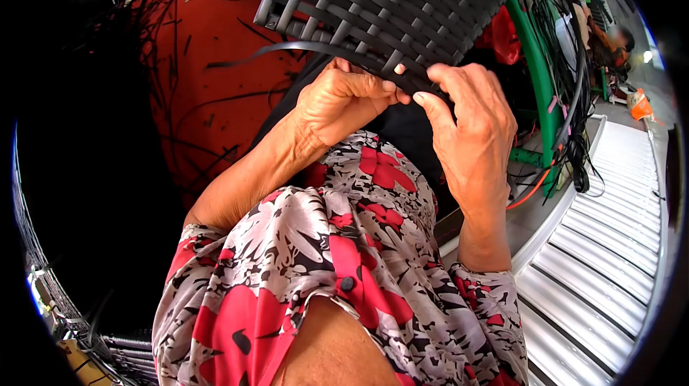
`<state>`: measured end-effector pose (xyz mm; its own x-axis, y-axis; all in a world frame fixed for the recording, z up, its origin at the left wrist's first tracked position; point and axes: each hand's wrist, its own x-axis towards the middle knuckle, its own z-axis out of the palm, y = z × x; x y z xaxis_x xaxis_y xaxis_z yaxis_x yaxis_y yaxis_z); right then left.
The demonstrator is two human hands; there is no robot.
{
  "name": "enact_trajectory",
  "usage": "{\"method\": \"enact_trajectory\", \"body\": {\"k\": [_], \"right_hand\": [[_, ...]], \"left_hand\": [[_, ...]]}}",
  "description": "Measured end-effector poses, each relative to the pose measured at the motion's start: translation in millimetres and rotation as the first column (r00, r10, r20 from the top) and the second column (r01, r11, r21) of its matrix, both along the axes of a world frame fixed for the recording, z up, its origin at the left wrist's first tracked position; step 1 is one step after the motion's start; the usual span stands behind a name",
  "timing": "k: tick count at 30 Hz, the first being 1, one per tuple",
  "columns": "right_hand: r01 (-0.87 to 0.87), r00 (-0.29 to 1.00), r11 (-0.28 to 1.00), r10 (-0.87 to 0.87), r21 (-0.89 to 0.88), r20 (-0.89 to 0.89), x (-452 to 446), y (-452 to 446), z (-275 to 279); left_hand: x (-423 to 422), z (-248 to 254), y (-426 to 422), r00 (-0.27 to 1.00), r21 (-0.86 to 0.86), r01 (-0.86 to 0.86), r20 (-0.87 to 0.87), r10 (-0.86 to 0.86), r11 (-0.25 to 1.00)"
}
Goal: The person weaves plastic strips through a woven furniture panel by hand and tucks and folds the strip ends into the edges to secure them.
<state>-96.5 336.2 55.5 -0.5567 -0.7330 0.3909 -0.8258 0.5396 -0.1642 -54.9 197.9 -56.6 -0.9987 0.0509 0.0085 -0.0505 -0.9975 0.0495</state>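
A dark grey woven plastic panel [402, 5] slants across the top, with loose flat strips sticking out at its left. My left hand [352, 95] is closed at the panel's lower edge, thumb and fingers pinching a dark strip there. One fingertip pokes through a gap in the weave. My right hand [470, 113] is right beside it, thumb tip at the same edge and close to the left fingertips. Its forefinger, slightly blurred, is apart from the thumb, over the weave. Nothing clearly shows gripped in it. A long loose strip [287, 46] curves out above my left wrist.
Strip scraps litter a red surface [208, 91] at left. To the right are a green frame [535, 70], hanging bundles of dark strips [576, 149], an orange cord [531, 192] and a white slatted panel [596, 257]. Another person [616, 45] is at the far right.
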Motion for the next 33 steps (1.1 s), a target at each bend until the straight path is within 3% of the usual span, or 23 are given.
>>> {"method": "enact_trajectory", "body": {"k": [1,3,5,6,7,10,13,14,15,17,19,20,21,23,25,27,30,33], "right_hand": [[-0.045,0.992,0.999,0.042,-0.022,-0.117,0,-5,3],[-0.096,0.988,0.993,0.086,-0.072,-0.131,-9,-9,-10],[-0.172,0.985,0.976,0.172,-0.136,-0.008,-15,-10,-18],[-0.212,0.977,0.968,0.209,-0.131,-0.038,-16,-12,-15],[-0.216,0.976,0.968,0.213,-0.126,-0.038,-18,-12,-15],[-0.266,0.963,0.958,0.261,-0.103,-0.062,-23,-14,-16],[-0.327,0.944,0.916,0.329,-0.233,-0.034,-17,-21,-18],[-0.173,0.917,0.884,0.305,-0.433,0.257,-7,-25,-16],[0.04,0.79,0.827,0.318,-0.561,0.524,-2,-27,-13],[0.105,0.769,0.844,0.267,-0.527,0.58,-2,-28,-5],[0.076,0.882,0.927,0.108,-0.367,0.458,-3,-28,1],[0.029,0.915,0.932,0.12,-0.36,0.385,-4,-31,0],[0.03,0.917,0.934,0.116,-0.356,0.382,-4,-32,1],[-0.04,0.972,0.989,0.071,-0.144,0.222,-4,-34,3],[-0.026,0.968,0.994,0.053,-0.11,0.247,-5,-35,6],[-0.032,0.968,0.998,0.015,0.062,0.25,-7,-39,7],[-0.077,0.973,0.991,0.051,0.112,0.225,-10,-43,9],[-0.175,0.976,0.978,0.157,0.114,0.151,-22,-37,7]], "left_hand": [[1,2,0,1.0,0.0,-0.003,0.012,0.003,1.0],[2,-1,0,1.0,0.001,-0.014,0.023,0.014,1.0],[1,-14,6,0.995,0.093,-0.054,-0.075,0.061,0.994],[4,-2,4,0.997,0.103,-0.048,0.068,0.041,0.994],[4,-3,3,0.997,0.108,-0.052,0.067,0.045,0.993],[3,-2,3,0.997,0.082,-0.07,0.021,0.069,0.994],[4,8,0,0.994,-0.034,-0.084,0.063,0.086,0.996],[5,10,-2,0.985,-0.021,-0.115,0.124,0.117,0.993],[6,4,-4,0.988,-0.011,-0.139,0.071,0.139,0.99],[7,-3,-10,0.986,0.003,-0.164,0.018,0.164,0.986],[5,-5,-14,0.984,-0.082,-0.169,0.044,0.173,0.982],[5,-6,-15,0.984,-0.078,-0.168,0.042,0.172,0.983],[4,-10,-14,0.986,-0.034,-0.167,-0.011,0.167,0.985],[4,-13,-13,0.979,0.048,-0.163,-0.117,0.168,0.985],[4,-10,-12,0.983,0.032,-0.157,-0.091,0.16,0.987],[5,-4,-14,0.986,0.016,-0.15,-0.066,0.151,0.989],[7,0,-14,0.985,0.022,-0.169,-0.019,0.17,0.985],[-1,-15,-2,0.976,0.116,-0.117,-0.172,0.136,0.986]]}}
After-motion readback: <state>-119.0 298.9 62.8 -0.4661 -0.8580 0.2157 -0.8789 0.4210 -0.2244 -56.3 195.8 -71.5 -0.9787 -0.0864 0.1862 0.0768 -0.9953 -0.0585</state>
